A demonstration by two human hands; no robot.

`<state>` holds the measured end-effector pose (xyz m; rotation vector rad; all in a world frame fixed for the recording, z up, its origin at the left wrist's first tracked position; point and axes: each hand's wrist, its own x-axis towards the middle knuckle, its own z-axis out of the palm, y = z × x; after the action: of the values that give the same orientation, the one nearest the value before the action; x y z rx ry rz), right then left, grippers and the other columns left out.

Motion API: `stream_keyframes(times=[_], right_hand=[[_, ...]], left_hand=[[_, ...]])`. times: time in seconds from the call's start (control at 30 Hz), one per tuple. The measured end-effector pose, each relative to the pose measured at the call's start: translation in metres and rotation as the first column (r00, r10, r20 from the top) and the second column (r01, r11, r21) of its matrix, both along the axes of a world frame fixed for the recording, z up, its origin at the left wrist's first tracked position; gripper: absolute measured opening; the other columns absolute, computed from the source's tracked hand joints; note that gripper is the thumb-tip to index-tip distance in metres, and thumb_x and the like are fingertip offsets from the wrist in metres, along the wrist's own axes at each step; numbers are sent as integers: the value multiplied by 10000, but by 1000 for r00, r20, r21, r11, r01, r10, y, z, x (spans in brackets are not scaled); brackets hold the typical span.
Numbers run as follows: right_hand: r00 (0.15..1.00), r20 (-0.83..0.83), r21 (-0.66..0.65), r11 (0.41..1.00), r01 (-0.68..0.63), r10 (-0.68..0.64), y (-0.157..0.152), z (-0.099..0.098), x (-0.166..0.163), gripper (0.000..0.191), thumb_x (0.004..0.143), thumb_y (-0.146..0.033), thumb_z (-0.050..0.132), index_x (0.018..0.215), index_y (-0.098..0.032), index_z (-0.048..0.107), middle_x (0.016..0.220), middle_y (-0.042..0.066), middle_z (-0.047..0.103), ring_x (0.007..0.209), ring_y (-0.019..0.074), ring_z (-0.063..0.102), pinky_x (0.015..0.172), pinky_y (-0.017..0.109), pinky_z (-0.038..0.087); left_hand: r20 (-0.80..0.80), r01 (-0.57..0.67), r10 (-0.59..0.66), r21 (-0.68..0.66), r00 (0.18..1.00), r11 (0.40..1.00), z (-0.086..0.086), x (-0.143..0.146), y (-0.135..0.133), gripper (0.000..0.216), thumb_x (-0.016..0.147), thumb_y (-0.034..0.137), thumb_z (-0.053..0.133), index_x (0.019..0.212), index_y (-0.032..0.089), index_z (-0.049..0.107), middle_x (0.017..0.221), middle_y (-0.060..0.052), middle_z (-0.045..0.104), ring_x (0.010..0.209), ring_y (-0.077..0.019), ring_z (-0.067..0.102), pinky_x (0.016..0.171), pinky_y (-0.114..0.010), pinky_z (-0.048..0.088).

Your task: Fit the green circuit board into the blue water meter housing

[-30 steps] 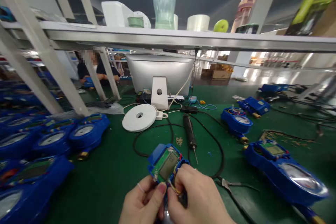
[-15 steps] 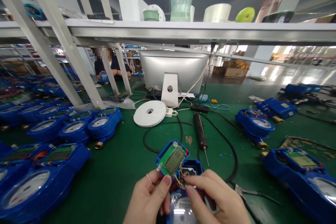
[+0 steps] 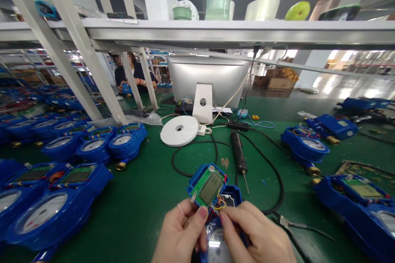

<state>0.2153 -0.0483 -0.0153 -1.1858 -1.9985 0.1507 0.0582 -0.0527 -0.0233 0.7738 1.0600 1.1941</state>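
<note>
My left hand (image 3: 182, 236) is closed on the lower edge of a green circuit board with a grey LCD (image 3: 209, 187), tilted up out of a blue water meter (image 3: 216, 238) that lies under both hands. My right hand (image 3: 256, 236) pinches at the bundle of coloured wires (image 3: 218, 204) running from the board into the meter's open blue housing (image 3: 231, 196). Both hands sit at the bottom middle of the view, thumbs almost touching.
Several blue meters (image 3: 92, 148) crowd the left of the green mat (image 3: 145, 197); more lie at the right (image 3: 304, 144). Behind are an electric screwdriver (image 3: 239, 158) with black cable, small screws (image 3: 226, 162), a white tape roll (image 3: 179, 130), a monitor back (image 3: 208, 80), pliers (image 3: 290, 226). Another person sits at the far bench.
The board has been lifted and swung up off the meter's housing, exposing the wires. My right hand moved from gripping the meter to pinching the wires. The view shifted left.
</note>
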Motion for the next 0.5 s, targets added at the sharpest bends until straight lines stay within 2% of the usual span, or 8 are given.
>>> stream_keyframes(times=[0.07, 0.13, 0.23, 0.3, 0.4, 0.5], right_hand=[[1000, 26, -1, 1000, -15, 15, 2, 0, 0, 150, 892, -226, 515, 879, -279, 654, 700, -27, 635, 562, 109, 616, 502, 182, 451], [999, 10, -90, 995, -32, 33, 4, 0, -3, 188, 900, -223, 495, 834, -275, 663, 678, -29, 630, 572, 103, 621, 506, 172, 448], [993, -118, -266, 963, -53, 22, 4, 0, -9, 226, 883, -221, 490, 761, -259, 677, 657, -25, 627, 577, 102, 612, 527, 174, 447], [978, -207, -323, 945, -48, -21, 3, 0, -13, 205, 853, -227, 512, 734, -244, 677, 637, -21, 619, 536, 104, 577, 498, 184, 428], [969, -236, -299, 954, -4, -70, 0, 2, -14, 180, 831, -256, 537, 692, -217, 644, 579, -18, 569, 469, 101, 505, 426, 195, 370], [976, -215, -141, 990, 9, -40, -2, 6, -11, 162, 841, -223, 534, 708, -206, 625, 581, -14, 538, 471, 94, 484, 422, 199, 342]], left_hand=[[-7, 11, -11, 4, 1000, 1000, 0, 0, 0, 471, 721, 503, 731, 922, 87, 640, 426, 32, 513, 397, -54, 365, 455, -182, 238], [-15, 14, -13, 15, 1000, 1000, 1, 0, 0, 469, 720, 503, 732, 917, 87, 638, 429, 35, 506, 401, -56, 369, 455, -182, 242], [-33, 3, -3, 18, 999, 1000, 2, 0, -1, 461, 705, 514, 740, 864, 96, 632, 433, 33, 510, 408, -61, 387, 464, -187, 261], [-36, -3, 3, 14, 999, 1000, 3, 0, -1, 445, 701, 526, 738, 793, 107, 621, 431, 29, 512, 412, -64, 394, 470, -193, 269], [-33, -11, 11, 10, 999, 1000, 4, 1, -1, 432, 697, 524, 743, 759, 117, 614, 427, 26, 516, 415, -67, 395, 475, -200, 272], [-51, -24, 24, -3, 998, 1000, 5, 0, -1, 460, 674, 533, 758, 807, 110, 637, 419, 25, 522, 407, -70, 392, 468, -200, 268]])
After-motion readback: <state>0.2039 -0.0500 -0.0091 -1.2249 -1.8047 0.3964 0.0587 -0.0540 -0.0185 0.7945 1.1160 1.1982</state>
